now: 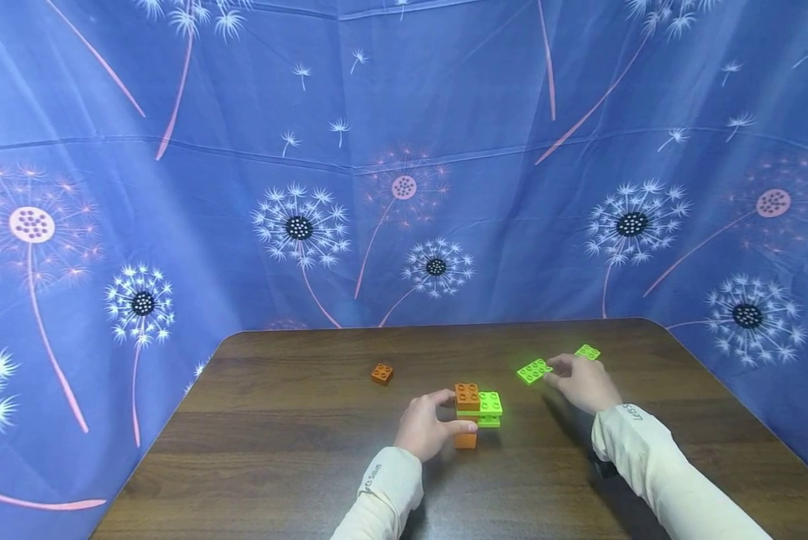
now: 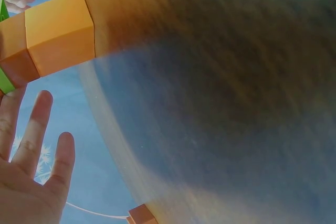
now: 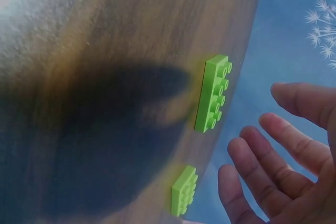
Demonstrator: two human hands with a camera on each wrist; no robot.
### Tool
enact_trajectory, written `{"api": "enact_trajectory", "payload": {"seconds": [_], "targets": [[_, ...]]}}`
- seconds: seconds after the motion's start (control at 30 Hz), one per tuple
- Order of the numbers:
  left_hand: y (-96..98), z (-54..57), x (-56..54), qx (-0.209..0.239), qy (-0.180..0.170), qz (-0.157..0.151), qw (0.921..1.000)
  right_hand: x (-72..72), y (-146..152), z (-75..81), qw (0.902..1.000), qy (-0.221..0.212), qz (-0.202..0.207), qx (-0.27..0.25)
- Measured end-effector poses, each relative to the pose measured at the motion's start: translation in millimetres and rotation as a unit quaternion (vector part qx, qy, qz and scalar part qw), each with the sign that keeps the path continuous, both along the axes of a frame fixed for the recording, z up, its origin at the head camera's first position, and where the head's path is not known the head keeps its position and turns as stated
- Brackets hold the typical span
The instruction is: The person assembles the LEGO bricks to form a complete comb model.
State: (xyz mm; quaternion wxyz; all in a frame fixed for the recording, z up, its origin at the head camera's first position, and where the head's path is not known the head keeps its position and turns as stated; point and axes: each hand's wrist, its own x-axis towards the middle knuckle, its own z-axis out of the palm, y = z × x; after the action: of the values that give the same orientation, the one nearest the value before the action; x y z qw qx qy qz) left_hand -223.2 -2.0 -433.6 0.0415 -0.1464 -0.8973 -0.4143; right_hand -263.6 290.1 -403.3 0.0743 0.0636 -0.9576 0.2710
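Observation:
A stack of toy building bricks [image 1: 467,396], orange with lime green pieces jutting out to its right, stands upright on the table. My left hand [image 1: 425,429] holds it from the left, thumb across its front and index finger at its upper left side. In the left wrist view the other fingers [image 2: 39,114] are spread beside the orange bricks [image 2: 60,32]. My right hand [image 1: 582,381] hovers by a long lime green brick [image 1: 534,371], its fingers loosely bent; the right wrist view shows them apart from that brick [image 3: 212,94].
A second lime green brick [image 1: 588,351] lies behind my right hand, partly covered by it. One small orange brick [image 1: 382,373] sits to the left, behind my left hand. A blue dandelion-print cloth [image 1: 512,225] hangs along the back edge of the brown wooden table [image 1: 275,420].

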Motion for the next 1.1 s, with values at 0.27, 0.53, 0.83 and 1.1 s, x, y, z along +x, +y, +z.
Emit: {"api": "enact_trajectory", "payload": {"seconds": [0.27,0.53,0.83,1.1], "targets": [[1.7,-2.0,-0.4,0.002,-0.005,0.001,1.0000,-8.9,3,-0.1,0.9998,-0.013,-0.008,0.015],[1.7,-3.4,0.3,0.000,0.004,0.002,1.0000,-21.7,2,-3.3,0.9985,-0.005,0.018,0.052],[0.8,-4.1,-0.3,0.005,0.009,0.000,0.9999,-33.1,-2,-11.5,0.9938,0.011,0.041,0.103],[1.0,-3.2,-0.4,0.004,0.012,0.001,0.9999,-37.4,-3,-27.6,0.9923,0.007,0.035,0.119]]}}
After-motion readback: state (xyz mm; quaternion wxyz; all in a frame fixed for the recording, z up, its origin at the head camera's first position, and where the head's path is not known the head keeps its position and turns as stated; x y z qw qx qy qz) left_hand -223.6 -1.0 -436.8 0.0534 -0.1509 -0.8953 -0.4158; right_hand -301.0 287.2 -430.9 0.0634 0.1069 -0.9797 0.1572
